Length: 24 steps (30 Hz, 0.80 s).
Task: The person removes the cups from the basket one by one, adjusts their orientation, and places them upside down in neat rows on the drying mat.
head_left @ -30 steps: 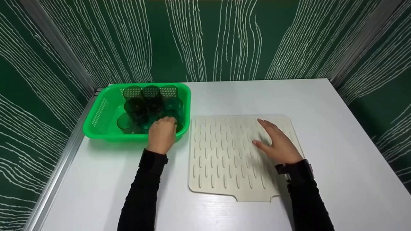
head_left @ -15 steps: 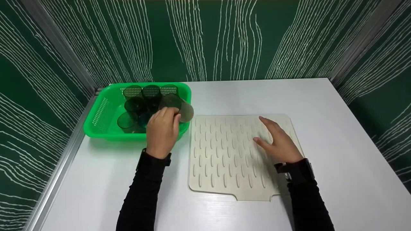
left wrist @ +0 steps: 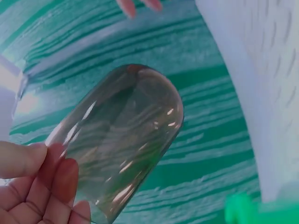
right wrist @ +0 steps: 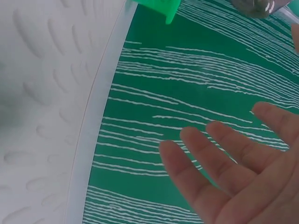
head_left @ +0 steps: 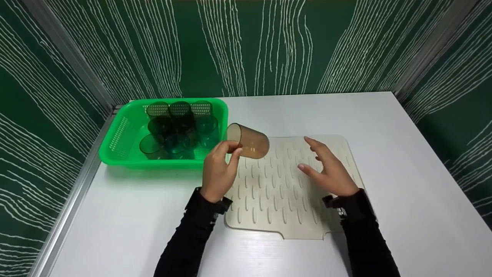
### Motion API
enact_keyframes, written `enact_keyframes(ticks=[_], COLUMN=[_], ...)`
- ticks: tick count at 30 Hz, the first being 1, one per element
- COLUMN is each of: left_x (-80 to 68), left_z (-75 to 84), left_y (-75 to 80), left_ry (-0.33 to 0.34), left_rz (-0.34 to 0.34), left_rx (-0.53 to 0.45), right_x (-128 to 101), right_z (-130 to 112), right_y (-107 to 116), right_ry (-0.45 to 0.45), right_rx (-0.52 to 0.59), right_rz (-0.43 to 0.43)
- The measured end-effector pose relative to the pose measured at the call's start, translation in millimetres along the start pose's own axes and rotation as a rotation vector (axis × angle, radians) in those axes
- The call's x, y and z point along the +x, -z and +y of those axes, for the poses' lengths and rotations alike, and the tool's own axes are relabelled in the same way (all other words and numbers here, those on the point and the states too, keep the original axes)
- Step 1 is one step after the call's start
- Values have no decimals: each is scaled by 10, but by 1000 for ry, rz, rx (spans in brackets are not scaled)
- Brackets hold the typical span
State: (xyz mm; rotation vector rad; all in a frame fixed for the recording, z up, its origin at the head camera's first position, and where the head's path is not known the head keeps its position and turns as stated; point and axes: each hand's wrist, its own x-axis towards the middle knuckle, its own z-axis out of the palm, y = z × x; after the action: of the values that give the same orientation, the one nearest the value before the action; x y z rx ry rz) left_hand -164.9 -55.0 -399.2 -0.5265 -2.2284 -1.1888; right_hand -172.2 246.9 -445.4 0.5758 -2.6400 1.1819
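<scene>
The right hand fills the lower right of the view, palm showing, with its fingers straight, spread apart and holding nothing. On the left lies a cream rubber mat with little oval bumps, and just beside its edge runs a thin strip of white table. Behind the hand is a dark green wall with wavy white lines, and a bright green plastic corner pokes in at the top.
</scene>
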Motion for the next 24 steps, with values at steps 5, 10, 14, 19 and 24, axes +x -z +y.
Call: enact_keyframes(ticks=[5,10,14,19,24], left_x=[-93,-167,-211,-257,-281], left_z=[-10,1,10,22,-9], left_y=[-216,-396,-494,-567,-627], left_ry=[116,242,327,428,523], left_rz=[-67,-129,-145,-184,-192], left_rx=[-235,-421,-516,-643,-756], right_x=[7,3,5,-6,-7], right_z=[-76,-144,-236,-272,-231], right_y=[-46,-101,-147,-211,-271], right_ry=[40,54,57,69,68], right_rx=[47,83,92,143,188], right_rz=[-20,-66,-82,-92,-72])
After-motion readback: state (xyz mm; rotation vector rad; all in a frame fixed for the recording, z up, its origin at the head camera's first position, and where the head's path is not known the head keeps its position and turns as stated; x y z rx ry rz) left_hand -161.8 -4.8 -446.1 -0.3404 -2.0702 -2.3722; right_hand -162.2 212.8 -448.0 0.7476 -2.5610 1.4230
